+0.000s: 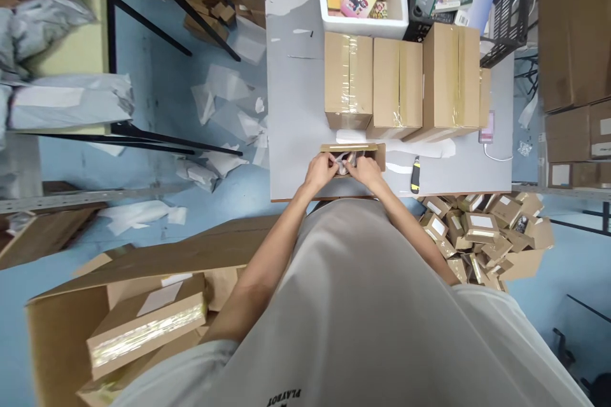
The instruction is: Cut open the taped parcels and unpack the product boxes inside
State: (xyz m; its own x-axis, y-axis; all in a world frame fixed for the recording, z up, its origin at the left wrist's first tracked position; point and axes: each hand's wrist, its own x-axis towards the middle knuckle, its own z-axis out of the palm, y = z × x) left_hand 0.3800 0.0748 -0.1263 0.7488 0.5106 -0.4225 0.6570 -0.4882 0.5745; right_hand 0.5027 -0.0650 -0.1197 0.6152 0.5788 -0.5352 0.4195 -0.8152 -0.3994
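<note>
Close to the table's front edge lies a small opened cardboard box (380, 154), its flap raised on the far side. Over its left part is my left hand (321, 168), fingers closed on a crinkled clear plastic wrapping (342, 166) inside the opening. My right hand (365, 171) reaches in from the right, its fingers bent around the same wrapping. What lies under the plastic is mostly hidden by my fingers. A black and yellow utility knife (415, 175) lies to the right of the box, apart from both hands.
Taped cardboard boxes (397, 82) stand in a row behind. Further back are a white foam bin (365, 27) of booklets and a black crate (510, 3). A phone (487, 128) with a cable lies right. Parcels are heaped below the table (296, 102), and a large carton (67, 343) stands lower left.
</note>
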